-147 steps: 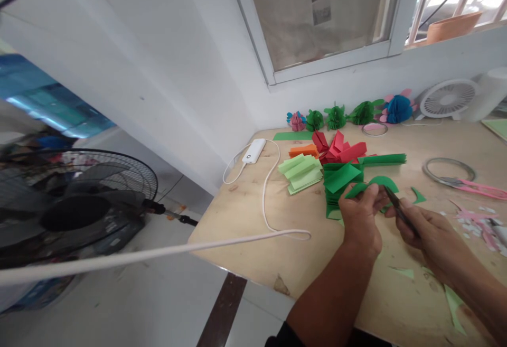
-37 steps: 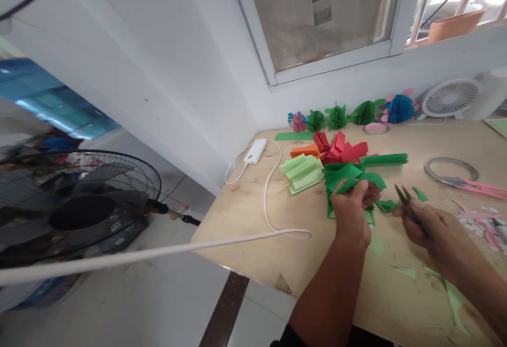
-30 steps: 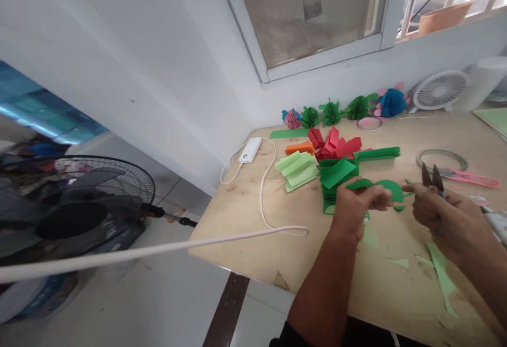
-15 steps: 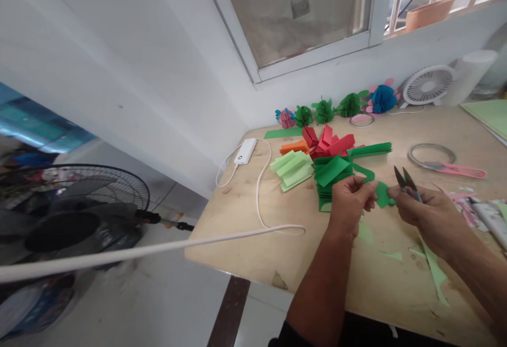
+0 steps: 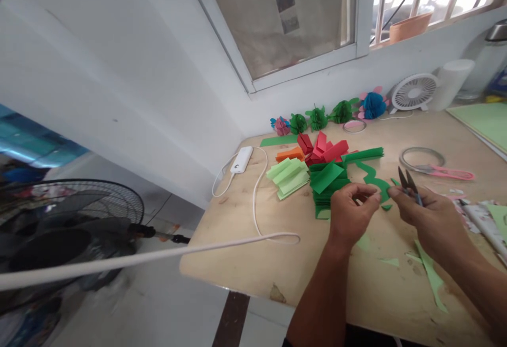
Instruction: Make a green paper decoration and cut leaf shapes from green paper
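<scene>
In the head view my right hand (image 5: pixel 430 212) is closed around a pair of small scissors (image 5: pixel 410 180), dark blades pointing up and slightly apart. My left hand (image 5: pixel 354 212) has thumb and index finger pinched at the lower edge of a wavy green paper cutout (image 5: pixel 374 178). That cutout spans the gap between both hands, and my right fingertips meet its other side. A smaller green scrap (image 5: pixel 387 207) shows just below it. Left of my left hand is a thick stack of pleated dark green paper (image 5: pixel 327 178), partly covered by my fingers.
Pleated light green (image 5: pixel 289 177), orange (image 5: pixel 291 154) and red papers (image 5: pixel 325 149) lie beyond the hands. Several paper figures (image 5: pixel 318 118) line the wall beside a small white fan (image 5: pixel 414 93). A white cable (image 5: pixel 255 199) crosses the table; pink-handled scissors (image 5: pixel 453 172) lie right.
The view has shifted slightly, so the table appears further left and lower. More of the wavy green cutout shows beyond my left fingers. The scissors stay in my right hand.
</scene>
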`<state>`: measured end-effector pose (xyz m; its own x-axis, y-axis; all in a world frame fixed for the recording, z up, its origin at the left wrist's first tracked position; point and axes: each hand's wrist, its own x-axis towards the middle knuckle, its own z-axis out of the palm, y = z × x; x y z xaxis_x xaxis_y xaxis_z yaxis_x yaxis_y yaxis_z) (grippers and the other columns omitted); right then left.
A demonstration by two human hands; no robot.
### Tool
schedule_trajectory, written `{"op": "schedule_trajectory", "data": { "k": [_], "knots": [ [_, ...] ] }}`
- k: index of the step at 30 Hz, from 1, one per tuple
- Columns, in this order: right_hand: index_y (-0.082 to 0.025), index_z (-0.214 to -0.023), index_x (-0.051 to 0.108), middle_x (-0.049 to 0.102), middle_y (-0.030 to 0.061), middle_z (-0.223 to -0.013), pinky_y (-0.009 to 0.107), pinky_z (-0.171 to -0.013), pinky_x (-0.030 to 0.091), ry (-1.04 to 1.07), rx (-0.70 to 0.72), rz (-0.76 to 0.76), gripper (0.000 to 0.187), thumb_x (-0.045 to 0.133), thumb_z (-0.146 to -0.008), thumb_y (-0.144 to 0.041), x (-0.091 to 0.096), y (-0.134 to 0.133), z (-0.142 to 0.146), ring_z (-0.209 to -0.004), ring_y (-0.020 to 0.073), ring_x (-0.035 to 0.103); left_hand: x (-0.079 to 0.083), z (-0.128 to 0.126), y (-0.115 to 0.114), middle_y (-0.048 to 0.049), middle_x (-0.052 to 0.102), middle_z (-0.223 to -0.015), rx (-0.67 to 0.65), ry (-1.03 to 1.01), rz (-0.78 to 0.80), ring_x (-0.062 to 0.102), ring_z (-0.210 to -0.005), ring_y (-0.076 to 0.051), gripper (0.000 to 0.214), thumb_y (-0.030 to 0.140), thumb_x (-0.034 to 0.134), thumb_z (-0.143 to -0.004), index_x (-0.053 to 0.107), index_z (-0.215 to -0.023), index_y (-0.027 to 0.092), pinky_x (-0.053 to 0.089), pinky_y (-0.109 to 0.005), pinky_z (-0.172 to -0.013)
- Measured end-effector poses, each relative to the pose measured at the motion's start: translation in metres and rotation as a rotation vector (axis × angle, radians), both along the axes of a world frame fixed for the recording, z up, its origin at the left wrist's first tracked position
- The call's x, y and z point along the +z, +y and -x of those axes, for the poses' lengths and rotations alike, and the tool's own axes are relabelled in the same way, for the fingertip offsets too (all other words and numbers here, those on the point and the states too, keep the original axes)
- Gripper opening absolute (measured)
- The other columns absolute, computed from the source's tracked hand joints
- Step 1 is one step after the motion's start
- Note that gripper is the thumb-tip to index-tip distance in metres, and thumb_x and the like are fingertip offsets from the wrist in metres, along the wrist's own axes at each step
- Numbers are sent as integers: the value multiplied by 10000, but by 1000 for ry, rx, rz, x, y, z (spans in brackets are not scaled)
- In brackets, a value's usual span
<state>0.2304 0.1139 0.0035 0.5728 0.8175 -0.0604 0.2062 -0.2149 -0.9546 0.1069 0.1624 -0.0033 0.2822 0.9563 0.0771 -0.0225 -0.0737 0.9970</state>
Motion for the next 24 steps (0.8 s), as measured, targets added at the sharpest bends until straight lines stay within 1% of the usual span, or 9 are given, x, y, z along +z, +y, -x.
{"op": "schedule_trajectory", "data": {
  "k": [3,8,13,15,17,19,21,24],
  "knots": [
    [-239,-490,441,377,-56,-436,270,-436,225,-39,0,0,449,638,-574,-634,-2,1,0,-437,112,324,0,-2,-2,-48,714,-798,29,60,-73,597,-667,-120,72,166,657,-721,715,-762,152,488,-245,-639],
    [-237,-568,589,414,-49,-448,279,-443,254,-103,-10,15,410,604,-575,-646,-2,2,1,-451,133,364,-2,-4,-2,-22,701,-763,80,229,-240,613,-695,-124,93,117,620,-755,683,-713,171,490,-245,-689],
    [-242,-637,674,471,-39,-449,296,-469,302,-167,-19,24,412,596,-551,-637,-3,3,-1,-476,162,426,-8,-5,-3,-25,689,-769,112,535,-534,613,-738,-150,109,150,575,-828,635,-745,185,453,-269,-690],
    [-246,-642,689,507,-30,-462,303,-487,327,-187,-26,23,402,592,-547,-625,-3,3,-2,-501,177,461,-10,-5,-3,-27,684,-783,129,656,-664,612,-760,-163,107,176,554,-856,618,-772,190,436,-285,-689],
    [-250,-628,691,559,-17,-494,314,-512,361,-199,-30,20,389,590,-538,-615,-3,4,-2,-540,198,505,-12,-6,-4,-23,673,-782,148,742,-761,610,-767,-169,103,202,545,-874,598,-786,195,422,-294,-684],
    [-255,-602,684,599,-5,-525,324,-532,385,-209,-34,18,373,588,-530,-608,-3,4,-2,-576,217,538,-14,-7,-5,-22,664,-783,166,792,-813,606,-762,-171,101,220,538,-886,582,-798,196,414,-300,-675],
    [-256,-592,681,619,2,-546,329,-539,394,-218,-39,15,369,585,-531,-607,-3,5,-2,-597,227,551,-14,-7,-5,-26,661,-791,171,817,-827,603,-760,-173,97,226,533,-893,574,-811,194,413,-304,-672],
    [-249,-608,686,586,-4,-526,322,-522,381,-227,-44,9,387,588,-545,-618,-3,4,-1,-574,214,531,-14,-8,-5,-42,668,-816,166,796,-780,609,-774,-186,82,216,533,-887,580,-826,191,427,-310,-687]
  ]
}}
